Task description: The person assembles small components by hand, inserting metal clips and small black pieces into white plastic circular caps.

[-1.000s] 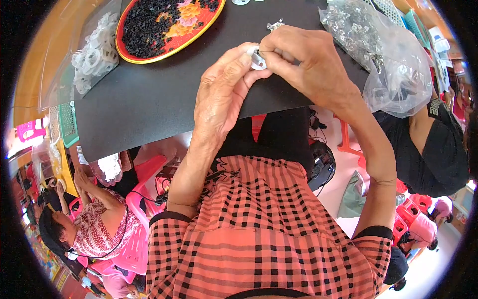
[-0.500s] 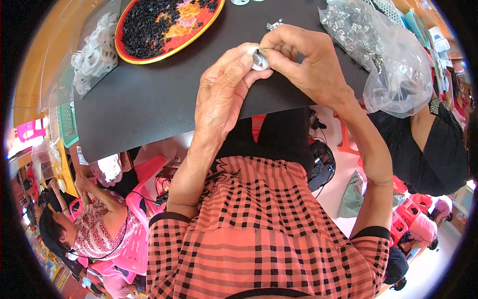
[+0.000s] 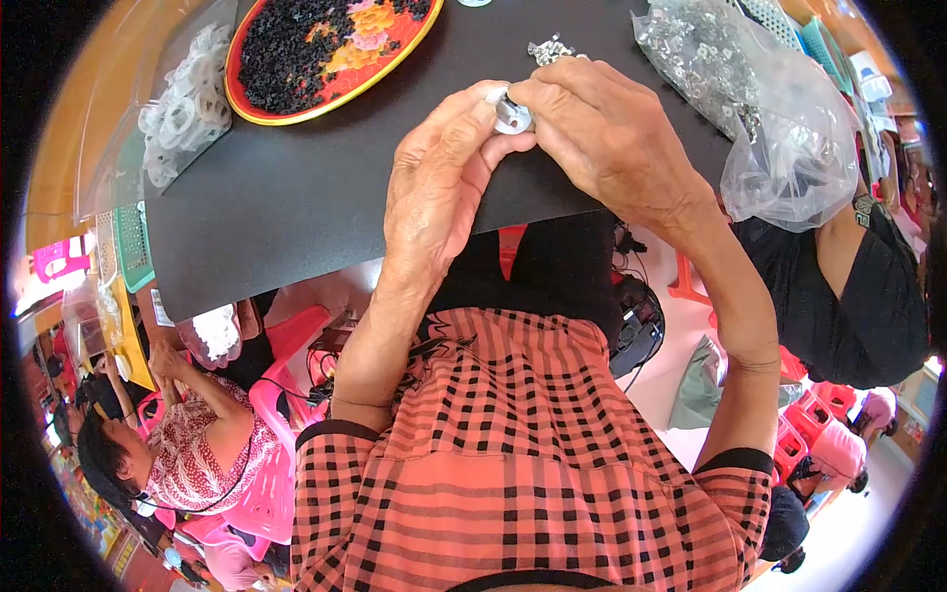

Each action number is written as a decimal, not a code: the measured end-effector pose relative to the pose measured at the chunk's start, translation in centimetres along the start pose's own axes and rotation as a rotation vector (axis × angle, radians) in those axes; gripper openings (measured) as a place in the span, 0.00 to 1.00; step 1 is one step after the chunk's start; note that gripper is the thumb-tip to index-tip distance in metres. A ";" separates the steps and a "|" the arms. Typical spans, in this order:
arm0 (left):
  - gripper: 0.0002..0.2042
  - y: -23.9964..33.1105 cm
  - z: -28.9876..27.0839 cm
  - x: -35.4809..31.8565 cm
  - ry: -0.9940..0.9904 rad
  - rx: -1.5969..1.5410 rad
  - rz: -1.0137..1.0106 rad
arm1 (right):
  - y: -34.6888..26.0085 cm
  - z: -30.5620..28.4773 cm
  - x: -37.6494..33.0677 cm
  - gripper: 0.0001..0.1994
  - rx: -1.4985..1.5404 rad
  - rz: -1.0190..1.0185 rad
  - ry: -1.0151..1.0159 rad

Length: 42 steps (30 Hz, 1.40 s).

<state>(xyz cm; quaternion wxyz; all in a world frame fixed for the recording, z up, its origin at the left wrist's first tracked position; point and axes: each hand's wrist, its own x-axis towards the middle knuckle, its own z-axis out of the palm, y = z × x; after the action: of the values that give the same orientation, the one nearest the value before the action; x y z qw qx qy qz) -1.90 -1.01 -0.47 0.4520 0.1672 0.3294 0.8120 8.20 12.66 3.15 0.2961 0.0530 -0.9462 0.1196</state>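
My left hand [image 3: 439,183] and my right hand [image 3: 602,133] meet over the near part of a black table top [image 3: 296,197]. Between the fingertips of both hands sits a small round silver metal part [image 3: 511,114], pinched from the left and from the right. Most of the part is hidden by my fingers. A small heap of loose silver metal pieces [image 3: 552,49] lies on the table just beyond my right hand.
A red and yellow flowered tray [image 3: 326,49] heaped with small black parts stands at the back left. White rings in a clear bag [image 3: 178,109] lie left of it. A clear bag of silver parts [image 3: 750,89] lies at the right. People sit on both sides.
Both hands stay together on the small metal part; my fingers have shifted only slightly around it.
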 end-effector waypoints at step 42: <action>0.15 -0.1 -0.3 0.1 -0.066 0.082 -0.036 | -0.4 -0.4 -0.5 0.10 0.452 0.293 0.109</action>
<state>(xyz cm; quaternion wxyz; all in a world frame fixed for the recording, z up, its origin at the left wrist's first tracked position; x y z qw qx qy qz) -2.06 -1.01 -0.70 0.4699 0.2065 0.3503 0.7835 8.91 12.37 3.27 0.3069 -0.0262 -0.8757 0.3718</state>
